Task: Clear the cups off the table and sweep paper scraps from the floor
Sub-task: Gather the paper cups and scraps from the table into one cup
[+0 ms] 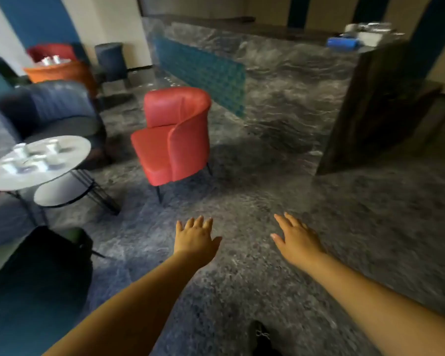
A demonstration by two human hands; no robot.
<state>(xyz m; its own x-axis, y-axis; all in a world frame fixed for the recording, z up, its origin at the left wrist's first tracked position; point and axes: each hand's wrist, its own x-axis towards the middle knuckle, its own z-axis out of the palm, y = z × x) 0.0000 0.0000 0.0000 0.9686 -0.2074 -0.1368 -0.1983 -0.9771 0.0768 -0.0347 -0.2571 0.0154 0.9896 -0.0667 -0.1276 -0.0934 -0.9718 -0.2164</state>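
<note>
A: Nearest the camera? Two bare forearms reaching out over the floor point(242, 273), plus a dark shoe point(261, 335) at the bottom edge.

B: Hands?

A: Left hand point(194, 237) flat, fingers straight and a little spread, holding nothing. Right hand point(297, 238) the same, palm down, empty. Both hover over bare floor, well apart from any furniture.

B: Where are the cups?

A: Far left. Cups point(27, 156) stand on the round white table point(77, 146), several of them, pale, spread across the top. The view is blurred there, so I'd guess four or five, can't count for sure. More cups point(50, 59) on a second table far back left, by the orange chair point(62, 71).

B: How will they handle?

A: Small and light by the look, likely paper or thin plastic, so easy to crush or tip. Can't tell if anything is left inside. Best to take each round the side wall, mid-height, light squeeze, keep it upright; stacking should work if they're empty.

B: What's around, left to right?

A: Dark chair point(41, 273) at lower left, right beside the table. Grey-blue sofa point(52, 106) behind the table. Red chair point(175, 134) in the middle, near the table's right side. Patterned blue panel point(203, 73) further back. Dark wooden counter point(370, 104) on the right with blurry items on top.

B: Anything in the way?

A: The dark chair and red chair flank the table; the gap between them looks like the way in. Paper scraps: some pale specks far back on the floor, not clear enough to call.
</note>
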